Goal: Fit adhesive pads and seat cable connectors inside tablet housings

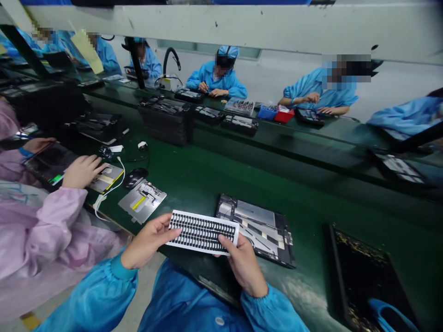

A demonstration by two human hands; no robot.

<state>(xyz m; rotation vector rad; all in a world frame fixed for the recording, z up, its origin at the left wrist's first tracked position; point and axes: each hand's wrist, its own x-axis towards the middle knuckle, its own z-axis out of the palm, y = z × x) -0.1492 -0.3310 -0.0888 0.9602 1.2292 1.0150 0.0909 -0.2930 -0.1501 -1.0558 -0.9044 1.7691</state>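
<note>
A white sheet of small black stickers (202, 232) is held up in front of me, over the near edge of the bench. My left hand (148, 240) pinches its left end, thumb on top. At the right end my right hand (242, 260) grips it the same way, with most fingers hidden beneath. Just behind the sheet lies an opened tablet-like device (259, 228), its silvery battery area and dark cables exposed. The sheet and my right hand cover its near left corner.
To the right sits a black tray (374, 276) with gold-coloured bits and a blue looped item (392, 316). On the left are a silver panel (141, 200), a black mouse (136, 177), a white cable (119, 177) and a co-worker's hand (83, 170). Stacked black trays (166, 122) stand farther back.
</note>
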